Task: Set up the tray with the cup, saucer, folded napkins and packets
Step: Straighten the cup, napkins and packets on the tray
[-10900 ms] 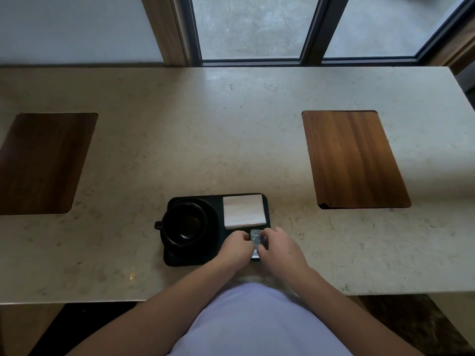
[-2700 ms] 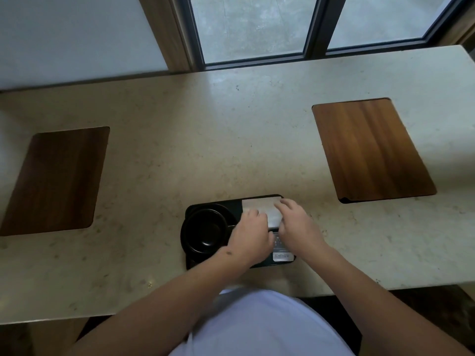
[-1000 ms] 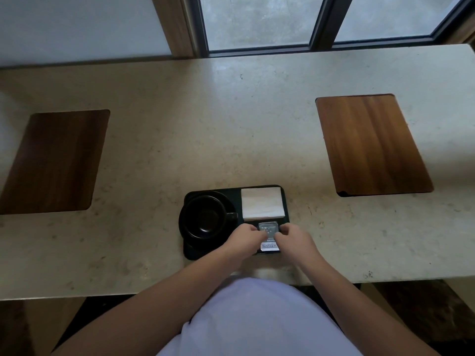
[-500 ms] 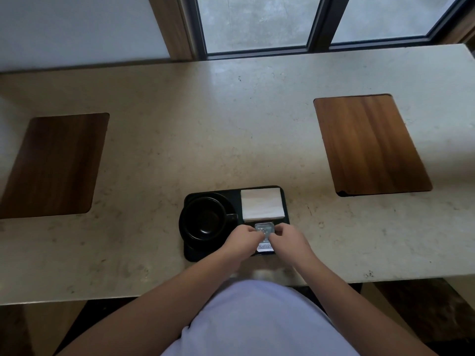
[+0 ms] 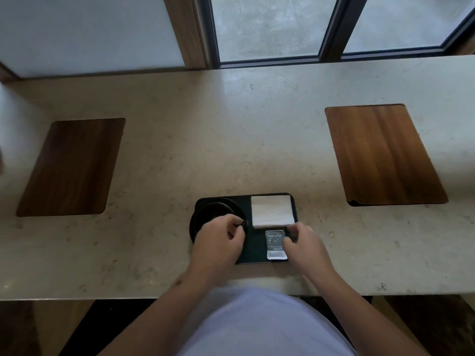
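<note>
Now left grip (image 5: 221, 241) pinches cup handle (image 5: 243, 223) (packets (image 5: 275, 244) beside curled right grip (image 5: 303, 242))

Table (image 5: 231, 140): pale beige stone, faint darker speckles and mottling. Two wooden insets: left inset (image 5: 72, 168) dark brown, right inset (image 5: 383, 155) warmer reddish-brown, lengthwise grain streaks. Tray (image 5: 253, 250): black. Cup (image 5: 213, 211) and saucer (image 5: 192, 227): black. Folded napkins (image 5: 272, 211): white, plain. Packets (image 5: 275, 244): silvery grey, small light dots on upper part, white strip with dark print at near end. Shirt (image 5: 264, 325): pale lavender-white. Window frame (image 5: 331, 27): dark grey; wall (image 5: 84, 32): pale bluish-white; wood post (image 5: 185, 29): brown.
</note>
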